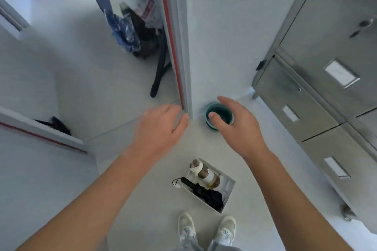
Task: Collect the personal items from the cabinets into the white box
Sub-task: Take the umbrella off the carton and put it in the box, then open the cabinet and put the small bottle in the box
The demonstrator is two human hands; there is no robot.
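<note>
A small teal cup [221, 114] is in my right hand [238, 128], thumb over its rim and fingers wrapped round the far side. My left hand [161, 126] is blurred, empty, its curled fingertips at the edge of the white cabinet door [183, 51] with a red strip. Down on the floor in front of my shoes stands the white box [230, 186]. In it lie a brown-and-white bottle [206, 173] and a folded black umbrella [204, 191].
Behind the door, the open cabinet holds a blue plastic bag [124, 30], a dark bag [146, 36] and a hanging black strap [159, 75]. Grey metal lockers [326, 67] line the right side. At the left, another red-striped door [40, 134] has something dark [59, 125] behind it.
</note>
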